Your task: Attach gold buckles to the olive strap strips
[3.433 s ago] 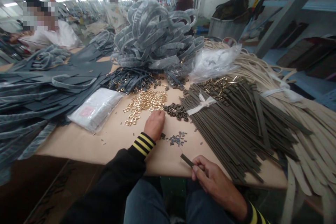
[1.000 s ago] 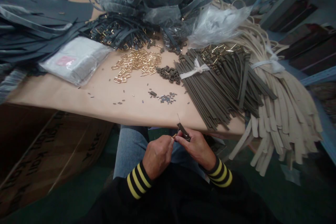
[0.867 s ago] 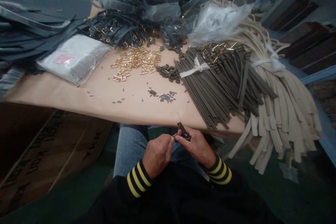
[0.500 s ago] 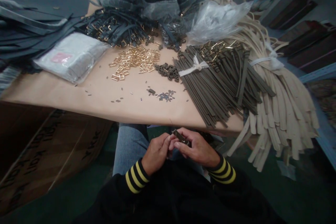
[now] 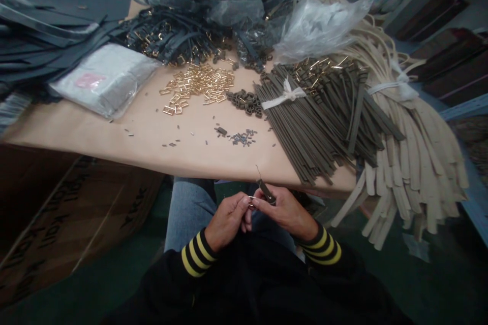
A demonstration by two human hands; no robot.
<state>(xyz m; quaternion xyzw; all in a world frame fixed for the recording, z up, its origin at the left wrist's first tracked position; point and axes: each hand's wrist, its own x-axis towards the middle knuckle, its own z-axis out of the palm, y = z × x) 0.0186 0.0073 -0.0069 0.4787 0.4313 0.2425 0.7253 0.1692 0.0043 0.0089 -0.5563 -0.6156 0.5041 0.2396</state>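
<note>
Olive-brown strap [image 5: 266, 192] is clasped in the grip of the right hand [image 5: 286, 212], just outside the near edge of the surface [image 5: 224, 162]; the left hand [image 5: 225, 219] pinches a gold-coloured buckle [image 5: 251, 205] beside it. Open room separates that edge from the small grey pieces [image 5: 241, 137].

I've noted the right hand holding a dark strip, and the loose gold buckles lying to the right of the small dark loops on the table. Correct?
Not quite: in the head view, the loose gold buckles lie to the left of the small dark loops on the table. The right hand does hold a dark strip.
</note>
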